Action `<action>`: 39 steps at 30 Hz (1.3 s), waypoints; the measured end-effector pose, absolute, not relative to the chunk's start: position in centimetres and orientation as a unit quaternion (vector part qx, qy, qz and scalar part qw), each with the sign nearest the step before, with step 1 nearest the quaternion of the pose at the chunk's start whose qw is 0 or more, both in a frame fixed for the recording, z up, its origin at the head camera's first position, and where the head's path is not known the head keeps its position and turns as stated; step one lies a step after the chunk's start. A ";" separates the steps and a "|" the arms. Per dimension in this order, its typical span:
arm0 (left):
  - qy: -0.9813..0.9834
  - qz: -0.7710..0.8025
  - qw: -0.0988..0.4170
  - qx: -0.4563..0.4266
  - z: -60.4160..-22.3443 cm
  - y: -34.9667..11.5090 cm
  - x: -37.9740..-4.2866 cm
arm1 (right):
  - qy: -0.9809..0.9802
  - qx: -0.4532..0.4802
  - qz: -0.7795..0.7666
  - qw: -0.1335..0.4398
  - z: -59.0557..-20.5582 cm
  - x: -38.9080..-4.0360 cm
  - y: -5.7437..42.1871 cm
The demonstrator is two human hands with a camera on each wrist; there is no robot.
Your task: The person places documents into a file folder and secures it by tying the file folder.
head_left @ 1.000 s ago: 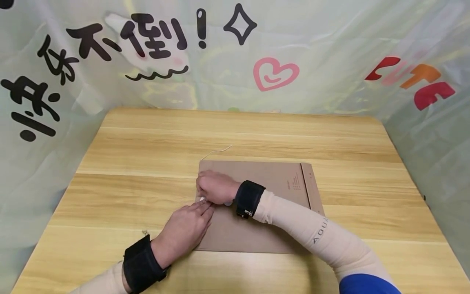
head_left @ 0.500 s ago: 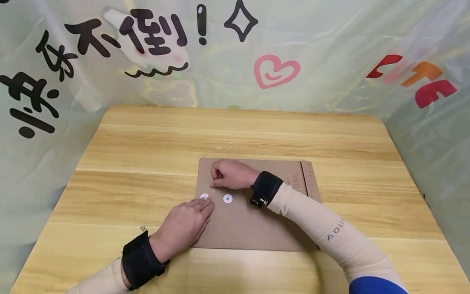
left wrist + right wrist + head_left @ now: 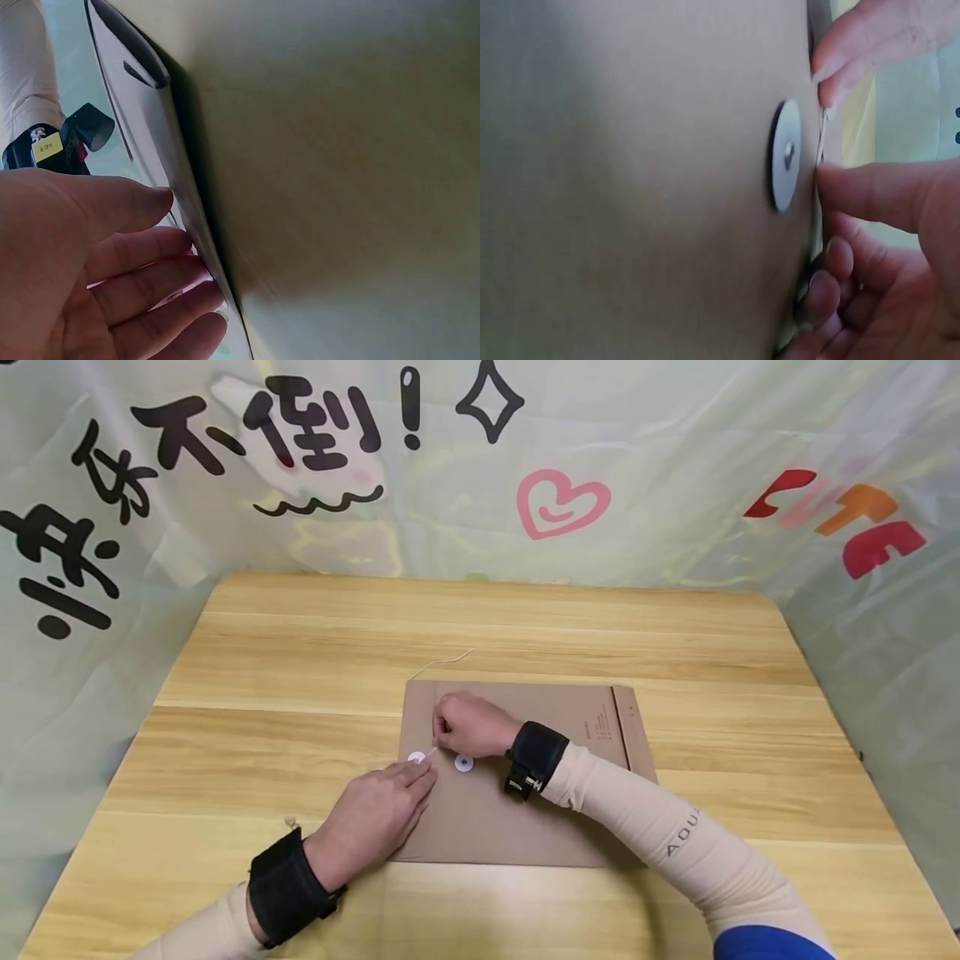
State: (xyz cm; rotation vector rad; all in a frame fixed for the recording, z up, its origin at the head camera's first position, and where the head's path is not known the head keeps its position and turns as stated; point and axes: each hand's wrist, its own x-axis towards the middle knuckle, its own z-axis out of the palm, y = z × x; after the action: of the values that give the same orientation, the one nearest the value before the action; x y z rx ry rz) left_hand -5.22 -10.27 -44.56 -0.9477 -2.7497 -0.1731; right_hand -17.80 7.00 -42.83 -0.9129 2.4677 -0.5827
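A brown paper document envelope (image 3: 525, 827) lies flat on the table. Two white round buttons sit on its left part: a left button (image 3: 416, 757), partly covered by fingertips, and an inner button (image 3: 464, 763) in full view. My left hand (image 3: 378, 810) rests on the left edge, its nearly straight fingertips pressing at the left button. Just above the inner button, my right hand (image 3: 474, 724) pinches a thin white string (image 3: 432, 750) between thumb and finger. In the right wrist view the string (image 3: 822, 139) runs taut between both hands, behind the inner button (image 3: 785, 156).
A loose string end (image 3: 444, 662) trails onto the wooden table (image 3: 262, 760) beyond the envelope's far left corner. A small knotted bit (image 3: 292, 823) shows near the left wrist strap (image 3: 292, 889). A printed curtain (image 3: 660, 460) surrounds the table's back and sides.
My right hand has come off the left button and moved right, drawing the string out and uncovering the inner button. In the last half second it dipped slightly. The left hand stays put.
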 end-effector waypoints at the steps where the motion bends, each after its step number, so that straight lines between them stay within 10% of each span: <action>1: -0.938 -0.060 0.114 -0.322 -44.6 -10.3 -5.2 | 0.893 -0.322 -0.218 0.224 -42.9 -17.8 7.1; 23: -0.934 -0.064 0.141 -0.323 -44.7 -10.4 -5.3 | 0.923 -0.232 -0.244 0.187 -43.2 -17.0 7.1; 39: -0.943 -0.089 0.103 -0.305 -44.4 -11.0 -5.5 | 0.852 -0.467 -0.177 0.161 -43.8 -16.8 8.7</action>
State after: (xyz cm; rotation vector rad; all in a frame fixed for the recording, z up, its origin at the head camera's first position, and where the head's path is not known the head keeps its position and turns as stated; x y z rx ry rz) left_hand -5.55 -10.97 -44.44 -0.8990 -2.7811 -0.2631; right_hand -16.84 8.74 -43.82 -1.3324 2.4318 -0.5051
